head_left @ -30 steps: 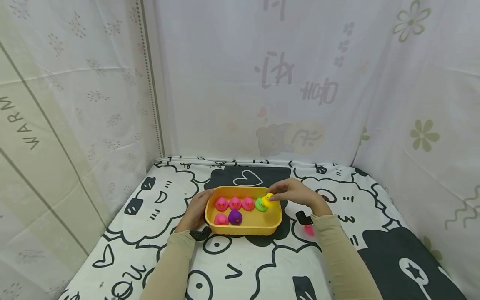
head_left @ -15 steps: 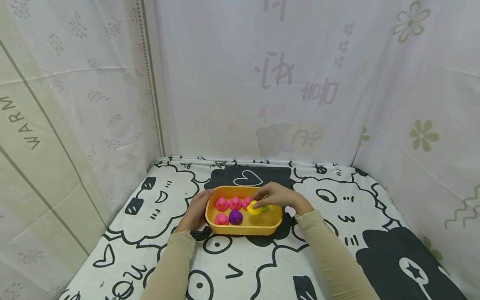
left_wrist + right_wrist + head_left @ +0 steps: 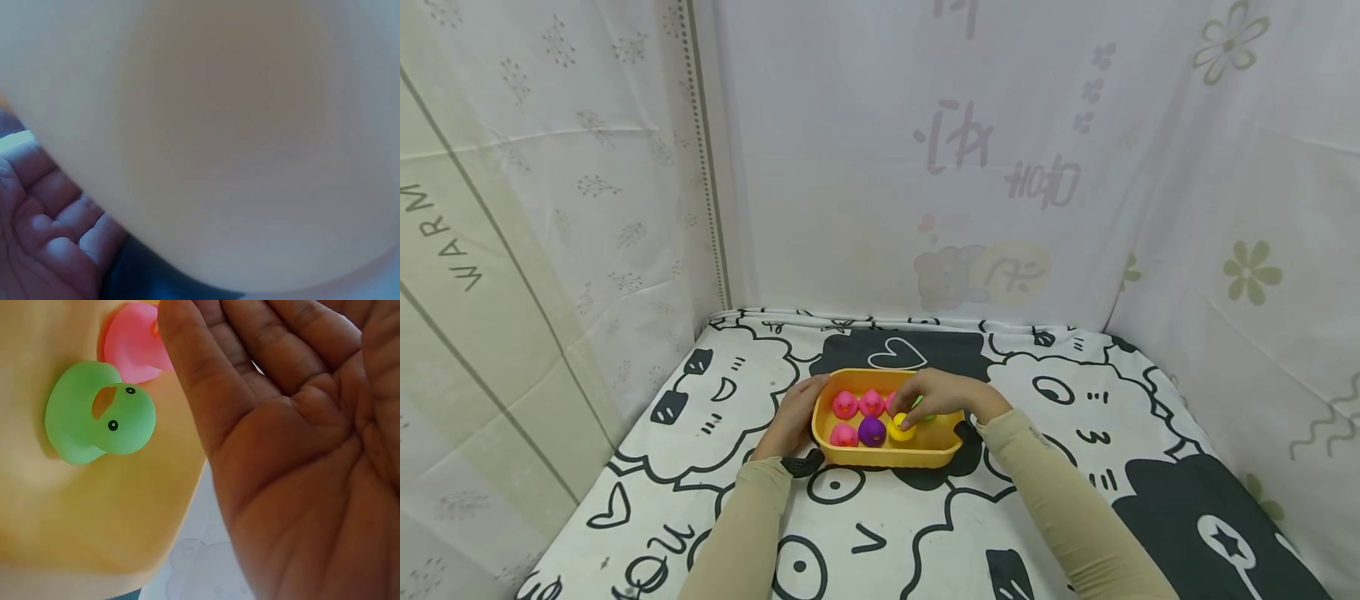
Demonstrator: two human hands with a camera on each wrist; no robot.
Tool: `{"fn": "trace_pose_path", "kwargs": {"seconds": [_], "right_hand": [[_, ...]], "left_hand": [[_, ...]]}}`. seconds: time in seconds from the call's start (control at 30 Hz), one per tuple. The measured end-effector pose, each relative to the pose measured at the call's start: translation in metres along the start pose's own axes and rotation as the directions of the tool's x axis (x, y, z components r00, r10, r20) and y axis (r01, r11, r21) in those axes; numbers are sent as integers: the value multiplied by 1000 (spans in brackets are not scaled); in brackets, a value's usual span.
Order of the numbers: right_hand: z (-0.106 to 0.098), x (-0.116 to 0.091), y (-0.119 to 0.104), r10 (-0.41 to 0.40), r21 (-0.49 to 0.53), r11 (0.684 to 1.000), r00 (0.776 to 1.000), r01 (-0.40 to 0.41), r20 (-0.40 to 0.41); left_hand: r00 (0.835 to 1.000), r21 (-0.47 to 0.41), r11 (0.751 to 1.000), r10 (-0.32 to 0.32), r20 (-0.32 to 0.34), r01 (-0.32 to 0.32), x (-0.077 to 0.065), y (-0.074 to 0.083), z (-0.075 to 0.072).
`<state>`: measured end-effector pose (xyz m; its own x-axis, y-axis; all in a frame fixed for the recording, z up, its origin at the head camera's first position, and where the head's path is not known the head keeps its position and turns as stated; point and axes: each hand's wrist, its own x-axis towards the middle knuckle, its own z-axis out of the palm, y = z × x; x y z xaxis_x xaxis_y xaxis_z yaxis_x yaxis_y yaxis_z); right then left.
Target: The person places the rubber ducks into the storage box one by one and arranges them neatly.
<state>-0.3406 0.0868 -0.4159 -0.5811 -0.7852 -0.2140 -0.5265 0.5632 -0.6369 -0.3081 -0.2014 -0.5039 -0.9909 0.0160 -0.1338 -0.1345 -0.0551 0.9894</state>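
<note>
A yellow plastic tray point(image 3: 887, 457) stands on the patterned cloth, with small rubber ducks inside. My left hand point(image 3: 793, 419) holds the tray's left end, fingers at its back left corner; the left wrist view is mostly filled by a blurred pale surface, with part of the palm below. With thumb and fingers my right hand point(image 3: 942, 393) pinches a yellow rubber duck point(image 3: 901, 428), low in the front row, just right of the purple duck point(image 3: 872, 432). Behind it, the green duck point(image 3: 94, 415) and a pink duck point(image 3: 132, 344) are partly covered by this hand in the head view.
Two more pink ducks point(image 3: 858, 404) line the back row at left. Another pink duck point(image 3: 843, 435) sits front left, beside the purple one. White cloth with black cartoon drawings point(image 3: 865, 542) covers the table, and pale curtains point(image 3: 820, 183) enclose it.
My right hand has carried the yellow duck from above the green duck leftward, then down toward me into the front row beside the purple duck. The left hand has stayed at the tray.
</note>
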Motion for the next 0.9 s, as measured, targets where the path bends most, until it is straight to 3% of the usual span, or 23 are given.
{"fn": "trace_pose_path", "kwargs": {"seconds": [0.33,0.9], "right_hand": [[1,8,2,-17,-32,999,999,19,52],[4,15,5,13,25,1000,997,-15,78]], "left_hand": [[1000,-4,1000,6,0,-6,0,0,0],[1000,-5,1000,8,1,-8,-1,0,0]]}}
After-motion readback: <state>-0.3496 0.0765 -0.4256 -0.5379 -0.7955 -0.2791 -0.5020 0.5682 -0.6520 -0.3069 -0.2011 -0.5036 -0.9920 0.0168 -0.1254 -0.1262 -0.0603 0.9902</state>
